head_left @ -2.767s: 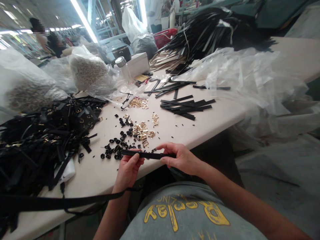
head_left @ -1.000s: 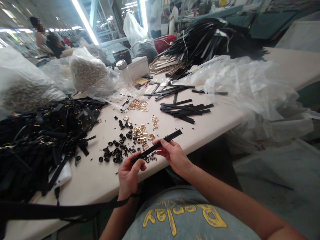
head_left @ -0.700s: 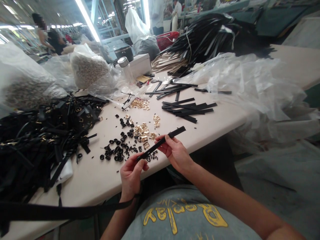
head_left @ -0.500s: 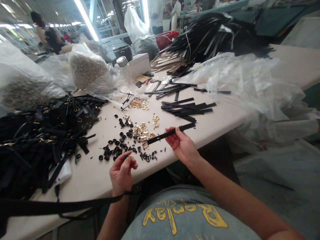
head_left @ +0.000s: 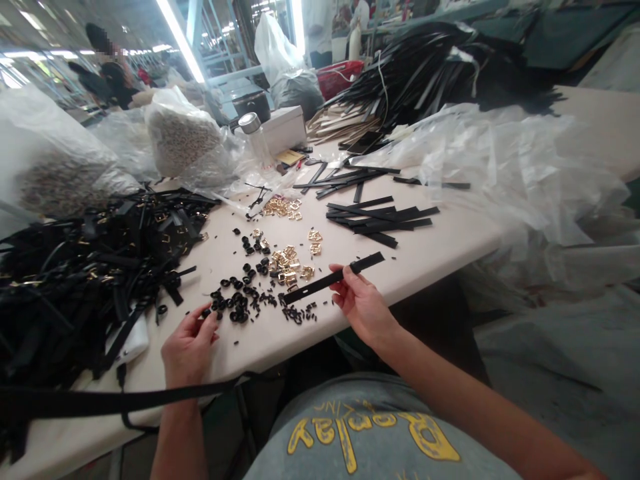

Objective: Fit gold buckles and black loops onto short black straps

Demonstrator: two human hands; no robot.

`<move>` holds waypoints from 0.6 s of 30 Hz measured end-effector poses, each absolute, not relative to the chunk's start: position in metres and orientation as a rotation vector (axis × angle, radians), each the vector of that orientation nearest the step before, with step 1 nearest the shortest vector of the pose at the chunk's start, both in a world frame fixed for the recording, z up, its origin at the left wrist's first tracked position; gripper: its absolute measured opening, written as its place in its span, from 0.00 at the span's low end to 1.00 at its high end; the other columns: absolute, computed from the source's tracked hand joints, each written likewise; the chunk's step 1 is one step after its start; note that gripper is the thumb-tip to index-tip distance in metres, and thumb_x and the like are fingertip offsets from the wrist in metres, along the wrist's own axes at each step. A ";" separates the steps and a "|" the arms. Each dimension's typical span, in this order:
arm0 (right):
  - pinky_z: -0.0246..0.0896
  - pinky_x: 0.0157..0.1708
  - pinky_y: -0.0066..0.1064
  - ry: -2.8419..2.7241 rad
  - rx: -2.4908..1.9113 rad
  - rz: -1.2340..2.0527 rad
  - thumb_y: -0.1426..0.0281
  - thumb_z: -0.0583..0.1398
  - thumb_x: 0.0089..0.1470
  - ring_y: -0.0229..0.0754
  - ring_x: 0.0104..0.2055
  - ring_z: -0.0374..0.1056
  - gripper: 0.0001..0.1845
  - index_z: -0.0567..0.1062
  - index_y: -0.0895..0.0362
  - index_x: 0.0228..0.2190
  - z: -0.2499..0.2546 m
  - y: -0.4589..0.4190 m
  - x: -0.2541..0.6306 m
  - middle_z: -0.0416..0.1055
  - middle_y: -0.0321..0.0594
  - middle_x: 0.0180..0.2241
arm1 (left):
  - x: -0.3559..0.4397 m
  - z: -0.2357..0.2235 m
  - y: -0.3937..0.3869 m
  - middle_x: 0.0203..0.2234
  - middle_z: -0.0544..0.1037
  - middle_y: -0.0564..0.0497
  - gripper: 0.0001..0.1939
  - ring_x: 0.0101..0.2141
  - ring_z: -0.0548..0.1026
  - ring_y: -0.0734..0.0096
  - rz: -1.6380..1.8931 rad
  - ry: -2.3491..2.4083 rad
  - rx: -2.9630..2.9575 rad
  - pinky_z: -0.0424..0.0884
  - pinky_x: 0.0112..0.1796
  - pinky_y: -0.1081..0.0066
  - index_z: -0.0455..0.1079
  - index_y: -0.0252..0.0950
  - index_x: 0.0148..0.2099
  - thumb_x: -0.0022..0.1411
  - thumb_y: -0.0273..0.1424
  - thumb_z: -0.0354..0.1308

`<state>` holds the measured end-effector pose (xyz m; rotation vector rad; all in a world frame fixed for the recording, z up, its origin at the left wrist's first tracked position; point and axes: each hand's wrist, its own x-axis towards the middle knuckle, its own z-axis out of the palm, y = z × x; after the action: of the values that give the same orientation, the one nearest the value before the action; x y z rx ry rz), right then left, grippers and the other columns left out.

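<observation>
Pale tabletop [head_left: 445, 250] under everything, running out ahead of both sets of fingers.

Tangled heap of black flat straps with gold-coloured metal fittings [head_left: 115, 267]: left of and beyond the left fingers. Crumpled translucent plastic sheeting [head_left: 475, 153]: well beyond the right fingers, to the right.

Left hand [head_left: 187, 350]: shifted leftward, away from the strap, which both hands gripped about a second ago. Fingertips now meet at the left edge of the ring scatter; cannot tell whether a ring is pinched or only touched.

Right hand [head_left: 365, 310]: thumb and fingers pinch the work piece, a flat black strap with a slot near one end [head_left: 320, 285]. It slants through the right fingertips, slotted end toward the left hand; a dark band crosses it at the grip.

Loose black flat strips [head_left: 385, 217]: beyond the right fingers. Gold-coloured rectangular metal buckles [head_left: 287, 263]: ahead of and between the hands. Small glossy black rings [head_left: 239, 310]: just right of the left fingers. Tiny black pellets [head_left: 300, 313]: below the strap's slotted end.

Judgement: one hand now carries the strap, leaving the other available for small parts.
</observation>
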<state>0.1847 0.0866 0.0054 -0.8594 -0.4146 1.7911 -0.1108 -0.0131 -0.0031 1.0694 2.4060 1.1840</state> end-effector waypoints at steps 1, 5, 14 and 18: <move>0.58 0.25 0.21 -0.430 -0.866 1.787 0.57 0.72 0.42 0.31 0.28 0.66 0.19 0.82 0.55 0.34 0.006 0.086 0.184 0.75 0.33 0.29 | -0.115 -0.003 -0.014 0.22 0.76 0.56 0.31 0.22 0.74 0.71 1.122 2.459 1.073 0.73 0.29 0.70 0.72 0.38 0.57 0.54 0.47 0.62; 0.58 0.25 0.23 -0.453 -0.877 1.790 0.56 0.73 0.40 0.32 0.28 0.64 0.20 0.83 0.55 0.34 0.013 0.081 0.182 0.74 0.33 0.29 | -0.117 0.001 -0.016 0.23 0.75 0.56 0.35 0.23 0.75 0.68 1.174 2.607 1.111 0.74 0.30 0.68 0.66 0.38 0.61 0.54 0.47 0.62; 0.60 0.30 0.26 -0.706 -0.933 1.808 0.52 0.70 0.44 0.36 0.31 0.65 0.21 0.83 0.54 0.35 0.012 0.066 0.169 0.76 0.38 0.35 | -0.028 0.012 -0.004 0.38 0.79 0.45 0.27 0.34 0.78 0.63 1.070 1.599 1.341 0.73 0.35 0.68 0.70 0.35 0.55 0.59 0.45 0.60; 0.63 0.36 0.32 -0.959 -1.061 1.706 0.50 0.67 0.48 0.40 0.32 0.66 0.24 0.83 0.56 0.39 0.004 0.061 0.176 0.77 0.40 0.32 | 0.005 0.016 0.004 0.31 0.79 0.49 0.15 0.33 0.75 0.67 0.855 1.537 1.473 0.68 0.35 0.71 0.76 0.36 0.43 0.62 0.41 0.57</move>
<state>0.1758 0.0614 0.0039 -1.0612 -0.9595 1.7061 0.0048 0.0039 0.0160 1.4733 1.5366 0.8551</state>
